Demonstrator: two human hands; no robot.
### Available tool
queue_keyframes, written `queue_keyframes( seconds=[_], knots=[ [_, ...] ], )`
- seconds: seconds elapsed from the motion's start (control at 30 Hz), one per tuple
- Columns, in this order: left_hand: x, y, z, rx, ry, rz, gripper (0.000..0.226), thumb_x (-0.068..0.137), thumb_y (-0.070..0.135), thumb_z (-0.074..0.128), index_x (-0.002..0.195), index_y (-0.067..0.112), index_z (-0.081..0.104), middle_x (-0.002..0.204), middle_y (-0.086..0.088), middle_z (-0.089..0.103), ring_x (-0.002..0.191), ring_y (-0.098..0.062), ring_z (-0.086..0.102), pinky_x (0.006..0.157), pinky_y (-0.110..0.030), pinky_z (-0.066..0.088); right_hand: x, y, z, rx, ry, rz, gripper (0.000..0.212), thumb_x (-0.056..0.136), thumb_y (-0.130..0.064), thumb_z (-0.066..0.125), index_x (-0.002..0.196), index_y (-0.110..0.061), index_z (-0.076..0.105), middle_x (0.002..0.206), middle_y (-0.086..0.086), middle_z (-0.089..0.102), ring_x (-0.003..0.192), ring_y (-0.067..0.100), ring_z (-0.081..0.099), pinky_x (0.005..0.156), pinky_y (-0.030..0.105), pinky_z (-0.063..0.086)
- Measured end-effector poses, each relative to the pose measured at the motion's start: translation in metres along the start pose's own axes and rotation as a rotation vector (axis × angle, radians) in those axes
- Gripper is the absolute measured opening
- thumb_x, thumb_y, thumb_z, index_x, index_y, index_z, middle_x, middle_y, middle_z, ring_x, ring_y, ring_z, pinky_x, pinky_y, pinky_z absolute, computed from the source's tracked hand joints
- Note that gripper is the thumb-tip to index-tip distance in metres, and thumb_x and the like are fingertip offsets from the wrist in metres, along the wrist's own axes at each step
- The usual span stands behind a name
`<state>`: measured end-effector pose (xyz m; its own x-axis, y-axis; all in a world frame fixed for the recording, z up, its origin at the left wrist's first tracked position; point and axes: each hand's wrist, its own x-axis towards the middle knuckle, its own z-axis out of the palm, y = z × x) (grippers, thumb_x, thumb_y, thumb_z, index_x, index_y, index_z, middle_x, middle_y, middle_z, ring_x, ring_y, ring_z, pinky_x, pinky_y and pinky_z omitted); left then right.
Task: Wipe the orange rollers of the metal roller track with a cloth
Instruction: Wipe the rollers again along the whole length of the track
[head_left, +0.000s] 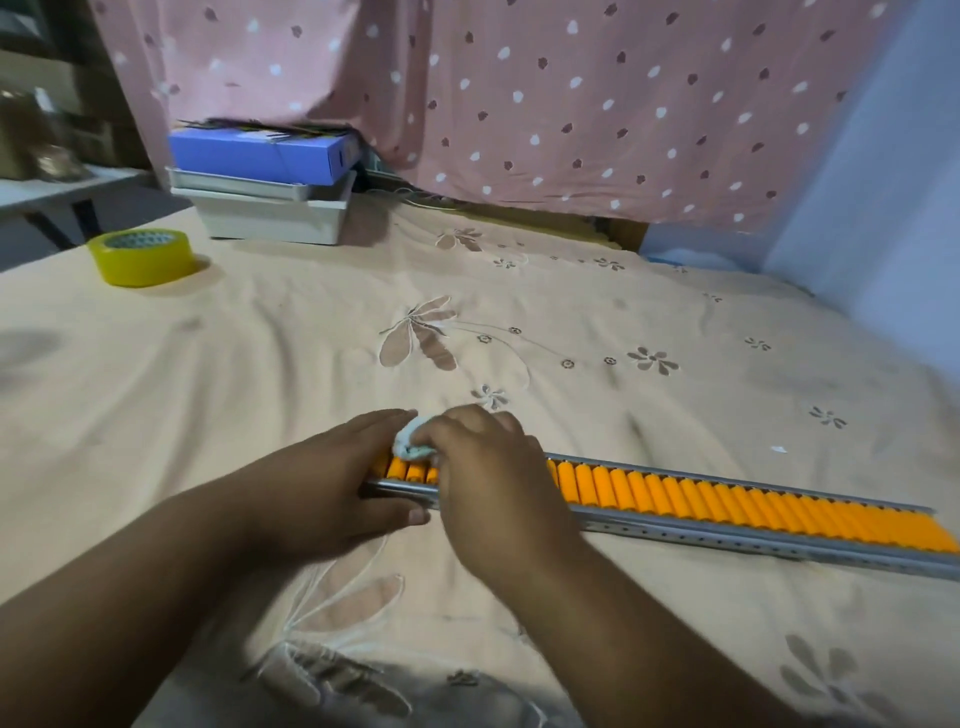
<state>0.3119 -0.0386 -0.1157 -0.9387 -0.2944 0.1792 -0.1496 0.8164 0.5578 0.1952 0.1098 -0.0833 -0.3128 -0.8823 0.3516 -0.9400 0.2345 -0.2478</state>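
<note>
A long metal roller track (727, 538) with a row of orange rollers (701, 499) lies across the peach flowered bedsheet, running from the middle to the right edge. My left hand (332, 478) clasps the track's left end, thumb on the near rail and fingers over the far side. My right hand (493, 473) presses a small white cloth (410, 441) onto the rollers near that left end, covering several of them.
A yellow tape roll (141, 256) sits at the far left. Stacked white trays (270, 208) with a blue box (260, 153) on top stand at the back. A pink dotted curtain (571, 104) hangs behind, and a blue wall (883, 208) rises on the right.
</note>
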Motion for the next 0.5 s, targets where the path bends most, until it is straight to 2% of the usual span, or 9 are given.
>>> queue_keyframes(
  seconds=[0.1, 0.2, 0.27, 0.33, 0.4, 0.47, 0.5],
  knots=[
    [-0.005, -0.004, -0.002, 0.003, 0.068, -0.092, 0.068, 0.064, 0.066, 0.073, 0.12, 0.037, 0.045, 0.109, 0.021, 0.053, 0.098, 0.001, 0.056, 0.075, -0.016, 0.042, -0.018, -0.007, 0.004, -0.059, -0.016, -0.048, 0.036, 0.079, -0.015, 0.066, 0.11, -0.032, 0.065, 0.111, -0.006, 0.063, 0.094, 0.025, 0.053, 0.076, 0.043, 0.049],
    [-0.004, -0.007, 0.0, -0.008, 0.122, -0.117, 0.077, 0.055, 0.071, 0.072, 0.118, 0.035, 0.047, 0.104, 0.017, 0.057, 0.092, -0.005, 0.058, 0.072, -0.019, 0.045, -0.022, -0.002, -0.017, 0.081, -0.097, -0.084, 0.027, 0.089, -0.017, 0.06, 0.107, -0.037, 0.065, 0.109, -0.013, 0.064, 0.098, 0.017, 0.05, 0.083, 0.038, 0.048],
    [-0.005, -0.009, -0.002, -0.08, 0.112, -0.156, 0.092, 0.053, 0.063, 0.08, 0.132, 0.038, 0.041, 0.113, 0.019, 0.058, 0.098, -0.001, 0.061, 0.08, -0.019, 0.047, -0.013, 0.003, -0.026, 0.13, -0.075, -0.083, 0.024, 0.093, -0.021, 0.058, 0.107, -0.038, 0.064, 0.11, -0.016, 0.063, 0.102, 0.011, 0.049, 0.087, 0.031, 0.045],
    [-0.007, -0.011, -0.004, -0.183, 0.093, -0.172, 0.105, 0.054, 0.052, 0.087, 0.142, 0.04, 0.031, 0.12, 0.018, 0.059, 0.103, 0.0, 0.065, 0.089, -0.025, 0.052, 0.002, 0.004, -0.027, 0.127, -0.002, -0.072, 0.024, 0.094, -0.019, 0.058, 0.107, -0.038, 0.064, 0.11, -0.018, 0.062, 0.103, 0.01, 0.049, 0.087, 0.029, 0.045],
    [-0.01, -0.011, -0.005, -0.277, 0.101, -0.165, 0.106, 0.059, 0.034, 0.092, 0.146, 0.033, 0.031, 0.121, 0.014, 0.063, 0.105, -0.002, 0.067, 0.091, -0.031, 0.055, 0.019, 0.001, -0.02, 0.136, 0.046, -0.07, 0.028, 0.092, -0.014, 0.058, 0.107, -0.036, 0.066, 0.111, -0.017, 0.063, 0.104, 0.011, 0.05, 0.088, 0.029, 0.046],
    [-0.011, -0.01, -0.004, -0.343, 0.13, -0.159, 0.102, 0.062, 0.018, 0.093, 0.144, 0.026, 0.033, 0.116, 0.015, 0.068, 0.103, -0.001, 0.068, 0.086, -0.021, 0.055, 0.029, -0.003, -0.007, 0.163, 0.031, -0.08, 0.032, 0.089, -0.01, 0.059, 0.108, -0.034, 0.067, 0.112, -0.014, 0.063, 0.104, 0.015, 0.052, 0.089, 0.033, 0.048],
    [-0.011, -0.009, -0.004, -0.354, 0.144, -0.164, 0.104, 0.062, 0.016, 0.093, 0.145, 0.026, 0.031, 0.113, 0.02, 0.067, 0.101, 0.001, 0.068, 0.083, -0.015, 0.053, 0.028, -0.007, 0.0, 0.153, 0.009, -0.094, 0.033, 0.087, -0.01, 0.061, 0.109, -0.034, 0.067, 0.112, -0.012, 0.063, 0.103, 0.018, 0.053, 0.088, 0.037, 0.049]
  ],
)
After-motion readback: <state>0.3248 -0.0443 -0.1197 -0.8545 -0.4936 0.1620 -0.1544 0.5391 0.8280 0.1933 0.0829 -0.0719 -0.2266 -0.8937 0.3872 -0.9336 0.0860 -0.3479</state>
